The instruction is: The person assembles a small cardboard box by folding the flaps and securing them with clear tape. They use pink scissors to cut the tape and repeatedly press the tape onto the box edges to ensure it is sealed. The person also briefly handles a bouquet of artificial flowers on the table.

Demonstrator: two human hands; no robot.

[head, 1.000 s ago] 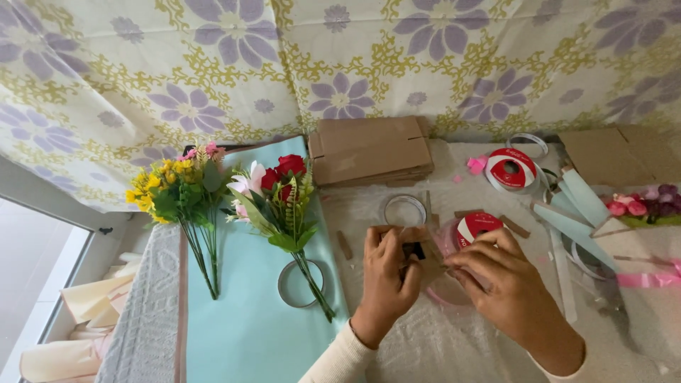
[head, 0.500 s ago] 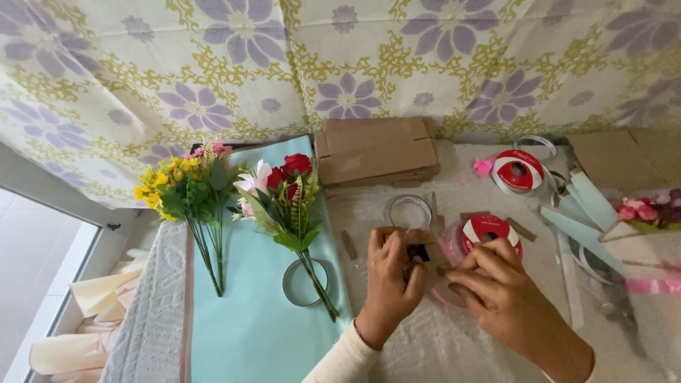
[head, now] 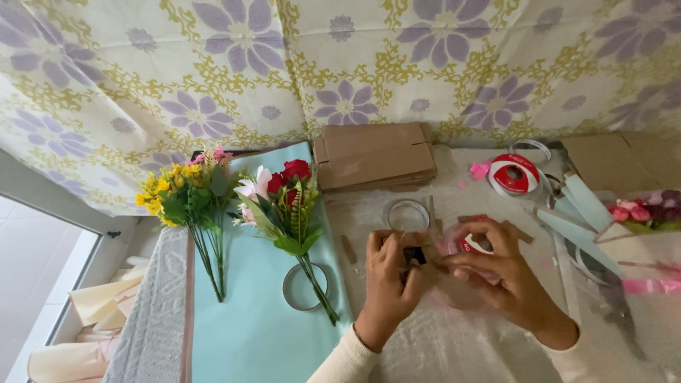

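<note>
Both hands meet over the middle of the table. Left hand [head: 391, 278] pinches a small dark clip-like piece [head: 413, 255] between thumb and fingers; exactly what it is can't be told. Right hand [head: 505, 273] is closed around sheer pink ribbon [head: 454, 287], fingers curled tight, with a red-and-white ribbon spool [head: 474, 244] just behind it.

Progress, as a judgement: early. 2 flower bunches, a yellow bunch [head: 186, 198] and a red-and-pink bunch [head: 287, 206], lie loose on the pale blue paper sheet [head: 248, 333], unwrapped and untied. A tape ring [head: 303, 287] sits under the second bunch's stems. So the ribbon is being prepped; wrapping and tying appear to be left.

Surface: table covered in clear plastic film [head: 454, 347], cluttered. Flat cardboard box [head: 374, 154] at the back, another red spool [head: 515, 174], a clear ring [head: 407, 214], pale blue strips [head: 582, 206], pink flowers [head: 642, 211] at right.

Room: floral purple-and-yellow cloth [head: 340, 64] hangs behind; tiled floor [head: 28, 284] at left.
</note>
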